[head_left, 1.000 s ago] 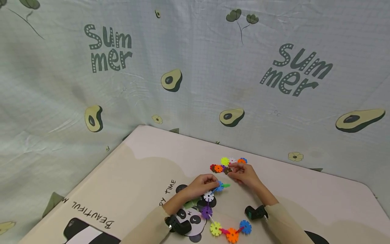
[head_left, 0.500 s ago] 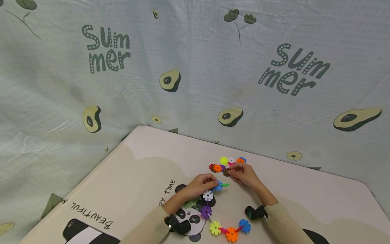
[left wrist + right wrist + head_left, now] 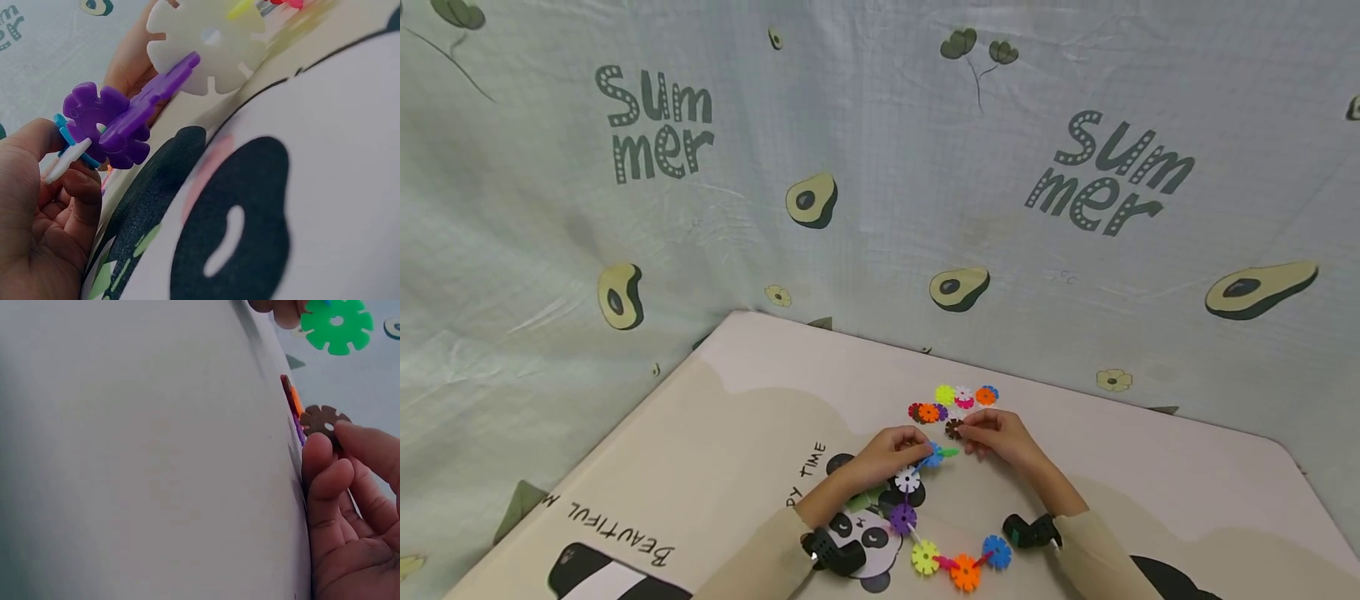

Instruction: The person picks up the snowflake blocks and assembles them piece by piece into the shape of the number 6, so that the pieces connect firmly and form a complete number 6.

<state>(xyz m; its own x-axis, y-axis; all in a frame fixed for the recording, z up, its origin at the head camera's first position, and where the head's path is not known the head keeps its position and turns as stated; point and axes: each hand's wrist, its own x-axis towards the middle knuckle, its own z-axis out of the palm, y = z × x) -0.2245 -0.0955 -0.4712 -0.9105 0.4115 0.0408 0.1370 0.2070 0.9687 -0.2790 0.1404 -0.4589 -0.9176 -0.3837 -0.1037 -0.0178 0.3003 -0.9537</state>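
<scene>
My left hand (image 3: 891,454) holds a chain of slotted snowflake discs near its far end, by a light blue disc (image 3: 932,458) with a green disc (image 3: 320,331) joined on. From there the chain curves toward me through a white disc (image 3: 907,485), a purple disc (image 3: 903,525), a yellow disc (image 3: 921,562), an orange disc (image 3: 962,581) and a blue disc (image 3: 997,558). Other discs stand edge-on as links. Between thumb and fingers, my right hand (image 3: 1003,437) pinches a brown disc (image 3: 320,419), just right of the green one.
Behind my hands lies a loose group of discs, among them a yellow-green disc (image 3: 944,394) and an orange disc (image 3: 928,413). The table (image 3: 760,358) carries panda prints and lettering. A patterned curtain (image 3: 865,125) hangs along its far and left edges.
My right hand has drawn the brown disc slightly toward me, out from the loose group. My left hand keeps its hold on the chain. The head view has shifted a little.
</scene>
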